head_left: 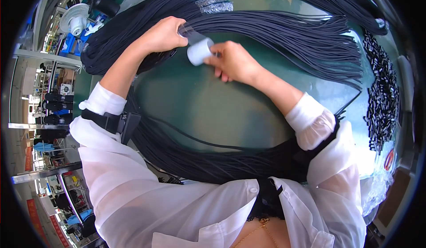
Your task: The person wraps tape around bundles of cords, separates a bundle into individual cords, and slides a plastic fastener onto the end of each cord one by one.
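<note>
Gripping the right end of the white roll (199,51), the fingers of our right hand (235,61) are closing narrowly round it. Our left hand (166,37) is resting at the cable bundle (266,23), thumb and forefinger apart; whether they are pinching the clear film (190,32) or the cables, we are not able to tell. The film is spanning the gap from there to the roll, which we are holding over the far half of the bench (208,101). The bundle is curving along the far edge, its loose ends splaying toward the far right corner; more cables (222,163) are lying along the near edge, and small black pieces (381,97) are heaping by the right edge. We are risking slack or wrinkled film if the roll is tilting, a lost film end if the left fingers are loosening, and uneven cables if the bundle is twisting.
</note>
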A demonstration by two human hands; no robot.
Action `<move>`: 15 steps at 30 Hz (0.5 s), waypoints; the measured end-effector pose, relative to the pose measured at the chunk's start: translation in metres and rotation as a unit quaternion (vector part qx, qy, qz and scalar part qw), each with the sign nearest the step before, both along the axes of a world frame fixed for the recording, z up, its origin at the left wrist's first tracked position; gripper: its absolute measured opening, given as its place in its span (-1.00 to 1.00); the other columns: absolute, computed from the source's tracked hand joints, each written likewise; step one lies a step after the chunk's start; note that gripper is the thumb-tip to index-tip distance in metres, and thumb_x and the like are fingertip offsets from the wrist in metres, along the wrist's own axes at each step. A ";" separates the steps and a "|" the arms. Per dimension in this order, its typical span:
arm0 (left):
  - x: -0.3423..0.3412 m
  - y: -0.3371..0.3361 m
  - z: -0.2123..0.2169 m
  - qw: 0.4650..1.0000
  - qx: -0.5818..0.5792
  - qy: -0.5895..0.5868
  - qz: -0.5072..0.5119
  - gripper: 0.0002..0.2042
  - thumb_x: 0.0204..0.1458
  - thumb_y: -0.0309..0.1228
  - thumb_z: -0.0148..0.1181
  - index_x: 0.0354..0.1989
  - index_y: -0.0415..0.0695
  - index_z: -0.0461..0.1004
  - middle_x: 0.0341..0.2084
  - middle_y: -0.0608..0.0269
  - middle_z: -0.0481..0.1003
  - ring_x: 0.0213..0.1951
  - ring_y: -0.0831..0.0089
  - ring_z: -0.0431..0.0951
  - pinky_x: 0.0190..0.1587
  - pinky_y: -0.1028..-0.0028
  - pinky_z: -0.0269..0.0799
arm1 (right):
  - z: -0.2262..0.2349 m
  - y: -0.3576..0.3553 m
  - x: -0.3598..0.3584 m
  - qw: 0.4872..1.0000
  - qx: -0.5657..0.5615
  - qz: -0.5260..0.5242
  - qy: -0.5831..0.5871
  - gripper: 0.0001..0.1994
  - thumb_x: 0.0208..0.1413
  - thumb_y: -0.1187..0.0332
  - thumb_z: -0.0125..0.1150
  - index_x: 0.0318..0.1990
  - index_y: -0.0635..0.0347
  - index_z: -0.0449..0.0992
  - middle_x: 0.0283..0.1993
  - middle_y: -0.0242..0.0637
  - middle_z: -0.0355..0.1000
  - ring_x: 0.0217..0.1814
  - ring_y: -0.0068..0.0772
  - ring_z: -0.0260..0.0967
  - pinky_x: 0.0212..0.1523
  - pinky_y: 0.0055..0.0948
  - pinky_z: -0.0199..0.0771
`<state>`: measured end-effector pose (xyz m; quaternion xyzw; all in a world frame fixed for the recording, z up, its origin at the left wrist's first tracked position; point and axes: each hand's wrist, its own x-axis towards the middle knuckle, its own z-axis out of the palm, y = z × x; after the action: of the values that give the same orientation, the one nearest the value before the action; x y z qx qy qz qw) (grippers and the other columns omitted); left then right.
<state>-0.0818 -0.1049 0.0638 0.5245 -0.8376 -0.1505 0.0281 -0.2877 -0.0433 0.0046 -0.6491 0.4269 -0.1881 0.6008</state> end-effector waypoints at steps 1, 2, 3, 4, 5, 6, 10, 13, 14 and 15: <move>-0.001 0.005 0.003 1.000 -0.004 0.002 0.002 -0.63 -0.31 -0.49 0.19 -0.25 -0.42 0.41 -0.41 -0.14 0.49 -0.28 0.14 0.52 -0.17 0.39 0.38 | -0.003 -0.010 0.005 0.999 -0.046 -0.021 0.016 -0.73 0.03 0.33 0.14 -0.14 0.31 0.45 -0.51 -0.20 0.45 -0.64 -0.44 0.39 -0.48 -0.46 0.44; -0.005 0.009 0.005 1.000 -0.001 0.000 0.009 -0.65 -0.31 -0.50 0.19 -0.28 -0.40 0.40 -0.43 -0.12 0.48 -0.30 0.12 0.52 -0.19 0.36 0.38 | -0.006 -0.018 0.010 0.994 -0.091 -0.044 0.033 -0.73 0.04 0.34 0.13 -0.14 0.30 0.46 -0.54 -0.21 0.45 -0.65 -0.44 0.38 -0.48 -0.44 0.44; -0.012 0.015 0.006 1.000 0.002 -0.001 0.014 -0.68 -0.31 -0.52 0.18 -0.31 -0.39 0.39 -0.45 -0.10 0.47 -0.32 0.10 0.51 -0.22 0.34 0.38 | -0.011 -0.022 0.013 0.987 -0.136 -0.069 0.051 -0.74 0.05 0.34 0.12 -0.14 0.30 0.47 -0.56 -0.22 0.44 -0.65 -0.44 0.38 -0.48 -0.43 0.44; -0.015 0.022 0.006 1.000 0.005 -0.003 0.023 -0.71 -0.30 -0.53 0.18 -0.33 -0.37 0.37 -0.48 -0.08 0.45 -0.34 0.09 0.51 -0.25 0.31 0.38 | -0.015 -0.022 0.016 0.987 -0.139 -0.067 0.053 -0.74 0.05 0.34 0.12 -0.14 0.30 0.47 -0.56 -0.22 0.44 -0.65 -0.44 0.38 -0.48 -0.43 0.44; -0.017 0.028 -0.001 1.000 0.003 0.001 0.023 -0.71 -0.30 -0.53 0.18 -0.33 -0.37 0.37 -0.48 -0.08 0.45 -0.34 0.09 0.51 -0.25 0.31 0.38 | -0.020 -0.021 0.017 0.986 -0.144 -0.070 0.038 -0.75 0.07 0.35 0.11 -0.14 0.30 0.46 -0.57 -0.26 0.42 -0.65 -0.49 0.36 -0.51 -0.47 0.42; -0.020 0.034 -0.015 0.998 -0.065 -0.004 0.018 -0.71 -0.31 -0.54 0.19 -0.33 -0.36 0.36 -0.47 -0.06 0.44 -0.34 0.07 0.49 -0.25 0.29 0.36 | -0.025 -0.018 0.016 0.986 -0.148 -0.073 0.024 -0.75 0.08 0.36 0.09 -0.13 0.31 0.44 -0.58 -0.30 0.40 -0.65 -0.54 0.34 -0.53 -0.50 0.39; -0.017 0.060 -0.037 0.971 -0.237 -0.031 0.012 -0.71 -0.30 -0.53 0.24 -0.34 -0.29 0.33 -0.47 0.00 0.39 -0.33 0.07 0.46 -0.22 0.25 0.32 | 0.023 0.018 -0.009 0.979 -0.170 0.009 0.115 -0.79 0.10 0.34 0.06 -0.20 0.30 0.46 -0.56 -0.26 0.44 -0.59 -0.43 0.40 -0.52 -0.44 0.40; -0.032 0.076 -0.044 0.953 -0.300 -0.047 -0.014 -0.72 -0.27 -0.46 0.27 -0.37 -0.21 0.33 -0.45 0.06 0.38 -0.32 0.13 0.45 -0.19 0.25 0.29 | 0.040 -0.002 -0.014 0.794 -0.566 -0.136 0.173 -0.77 0.10 0.27 0.04 -0.30 0.27 0.48 -0.46 -0.16 0.49 -0.50 -0.23 0.44 -0.43 -0.30 0.43; -0.035 0.077 -0.046 0.949 -0.310 -0.061 0.003 -0.70 -0.29 -0.49 0.28 -0.36 -0.20 0.32 -0.45 0.07 0.37 -0.31 0.15 0.44 -0.16 0.26 0.27 | 0.035 -0.017 -0.010 0.800 -0.542 -0.130 0.223 -0.73 0.09 0.21 0.04 -0.33 0.26 0.49 -0.43 -0.15 0.50 -0.42 -0.15 0.45 -0.37 -0.26 0.44; -0.037 0.079 -0.047 0.944 -0.320 -0.076 0.020 -0.68 -0.31 -0.52 0.29 -0.35 -0.19 0.32 -0.45 0.09 0.35 -0.30 0.16 0.42 -0.14 0.27 0.24 | 0.031 -0.029 0.002 0.804 -0.514 -0.125 0.272 -0.69 0.08 0.14 0.04 -0.35 0.24 0.49 -0.39 -0.14 0.50 -0.34 -0.06 0.46 -0.31 -0.22 0.45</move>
<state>-0.1189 -0.0263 0.0165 0.5143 -0.8308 0.1658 0.1336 -0.2861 -0.0727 0.0358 -0.8282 0.4913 -0.2694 0.0098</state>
